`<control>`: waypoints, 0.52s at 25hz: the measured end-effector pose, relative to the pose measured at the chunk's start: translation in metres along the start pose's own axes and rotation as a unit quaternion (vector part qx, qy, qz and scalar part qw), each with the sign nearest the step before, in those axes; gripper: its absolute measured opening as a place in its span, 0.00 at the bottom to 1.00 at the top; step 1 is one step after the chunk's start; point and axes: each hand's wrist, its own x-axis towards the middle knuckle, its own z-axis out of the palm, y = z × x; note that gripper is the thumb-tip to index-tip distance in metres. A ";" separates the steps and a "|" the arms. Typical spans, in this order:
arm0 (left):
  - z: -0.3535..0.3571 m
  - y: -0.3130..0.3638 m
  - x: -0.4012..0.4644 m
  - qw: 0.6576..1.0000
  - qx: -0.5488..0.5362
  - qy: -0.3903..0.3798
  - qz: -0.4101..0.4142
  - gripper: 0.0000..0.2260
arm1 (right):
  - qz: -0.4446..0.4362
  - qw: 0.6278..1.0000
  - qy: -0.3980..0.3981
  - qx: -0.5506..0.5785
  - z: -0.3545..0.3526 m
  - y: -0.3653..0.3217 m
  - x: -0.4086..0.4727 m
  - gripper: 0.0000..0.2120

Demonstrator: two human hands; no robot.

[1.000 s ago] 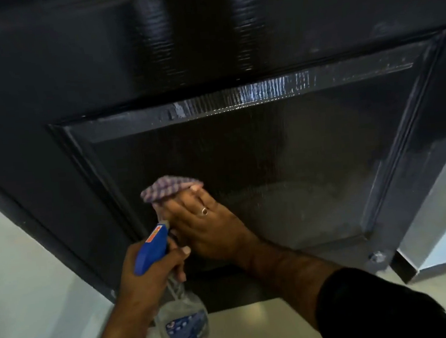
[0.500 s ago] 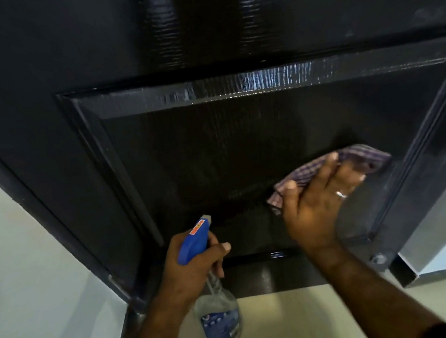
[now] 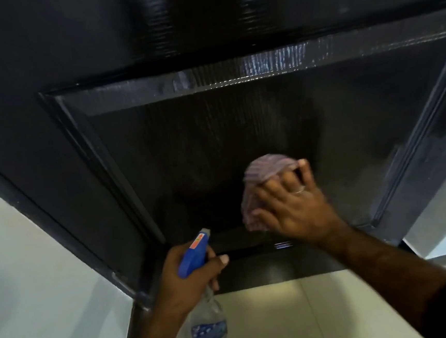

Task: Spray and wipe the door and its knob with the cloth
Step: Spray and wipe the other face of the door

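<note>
Far left, a pale wall (image 3: 23,267) can be seen, well clear of any fingers, with the dark edge of the door frame (image 3: 68,236) running diagonally beside it.

Next along, the left hand (image 3: 188,277) is wrapped around the neck of a spray bottle (image 3: 207,326). Its fingers are curled tight round the neck, the thumb is laid across the front, and the blue trigger head (image 3: 193,255) pokes up above the knuckles with its nozzle aimed at the door. The clear body with a blue label hangs below the fingers, over the light floor (image 3: 297,318).

The glossy black door (image 3: 205,35) fills everything above and beyond both sets of fingers. A recessed panel (image 3: 214,148) is set into it, framed by raised moulding, and the lower part of that panel is where the action is.

Right of the bottle, the checked purple cloth (image 3: 260,181) is pressed flat to the panel by the right hand (image 3: 292,206). The fingers are spread and fairly straight on top of it, not bunched, and a ring is worn on one. The cloth is bunched up past the fingertips and under the palm. It's a bit motion-blurred, so exact folds can't be made out.

The knob can't be spotted in this view.
</note>
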 end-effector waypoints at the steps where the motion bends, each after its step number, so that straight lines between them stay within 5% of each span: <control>1: 0.013 -0.001 0.003 1.000 0.003 -0.002 -0.017 0.25 | 0.075 0.997 0.012 -0.018 -0.013 0.021 -0.015 0.33; 5: 0.043 -0.019 0.011 0.996 0.032 -0.046 -0.062 0.21 | 0.190 0.980 -0.014 -0.063 -0.039 0.055 -0.041 0.43; 9: 0.015 -0.041 0.001 0.997 0.037 -0.001 -0.074 0.17 | 0.348 0.937 0.027 -0.011 -0.001 -0.013 0.012 0.40; 13: -0.042 -0.052 -0.007 0.996 0.045 0.068 -0.041 0.20 | 0.073 0.992 -0.018 0.097 0.041 -0.123 0.035 0.34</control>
